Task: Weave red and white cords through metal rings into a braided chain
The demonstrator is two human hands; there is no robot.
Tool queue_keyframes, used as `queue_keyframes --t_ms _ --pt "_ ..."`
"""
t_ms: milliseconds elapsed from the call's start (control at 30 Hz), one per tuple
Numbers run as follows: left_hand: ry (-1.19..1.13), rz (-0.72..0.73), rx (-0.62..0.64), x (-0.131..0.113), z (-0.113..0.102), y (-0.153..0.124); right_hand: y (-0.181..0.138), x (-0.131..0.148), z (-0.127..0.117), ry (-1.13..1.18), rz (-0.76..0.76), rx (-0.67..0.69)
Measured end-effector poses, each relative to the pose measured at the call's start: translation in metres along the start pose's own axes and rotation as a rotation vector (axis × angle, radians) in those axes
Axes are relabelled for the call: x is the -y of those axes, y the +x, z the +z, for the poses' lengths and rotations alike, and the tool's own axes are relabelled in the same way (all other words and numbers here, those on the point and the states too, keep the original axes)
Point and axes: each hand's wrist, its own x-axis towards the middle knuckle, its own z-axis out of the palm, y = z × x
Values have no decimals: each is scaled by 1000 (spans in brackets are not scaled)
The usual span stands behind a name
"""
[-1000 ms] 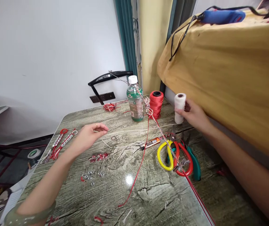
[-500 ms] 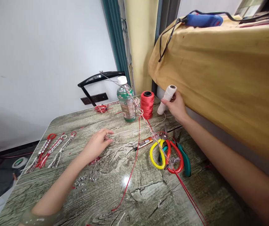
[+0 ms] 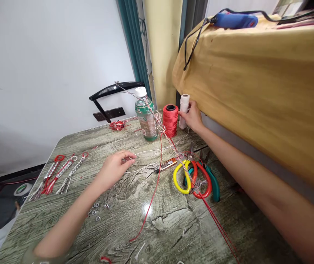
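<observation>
My right hand (image 3: 192,116) is closed around the spool of white cord (image 3: 184,106), which stands upright at the back of the table beside the spool of red cord (image 3: 170,121). A white cord (image 3: 151,150) runs from the white spool across to my left hand (image 3: 118,164), whose thumb and fingertips pinch it. Red cords (image 3: 157,190) hang from a knotted bundle tied near the green-labelled bottle (image 3: 147,123). Scissors with yellow and red handles (image 3: 183,183) lie below the spools, over green-handled pliers (image 3: 215,183).
Three braided straps (image 3: 63,168) lie at the left, with several small metal rings (image 3: 96,211) near my left forearm. A red-and-white thread tangle (image 3: 117,125) sits at the back edge. A slim packet (image 3: 167,165) is mid-table. A blue corded tool (image 3: 236,20) rests on the cloth-covered surface (image 3: 250,84).
My right hand has moved left and set the tilted white spool upright, close beside the red spool. My left hand has shifted slightly right, its fingers closing on the white cord.
</observation>
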Motion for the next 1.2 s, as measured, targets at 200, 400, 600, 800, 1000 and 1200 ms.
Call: queue_keyframes --t_ms 200,400,600,800,1000,1200 --pt "-34 21 53 -20 -1 -11 -2 5 4 -61 49 53" --pt "-149 34 141 -43 10 -46 -9 -10 11 -81 109 187" --pt "-128 202 427 -81 65 -107 -15 -23 14 -77 137 280" --pt "-42 241 480 -92 94 -116 -13 -24 15 -63 148 328" --pt "-45 264 516 -83 90 -101 -11 -23 14 -36 94 258" --pt "-6 365 516 -72 99 -99 -9 -28 11 -108 98 204"
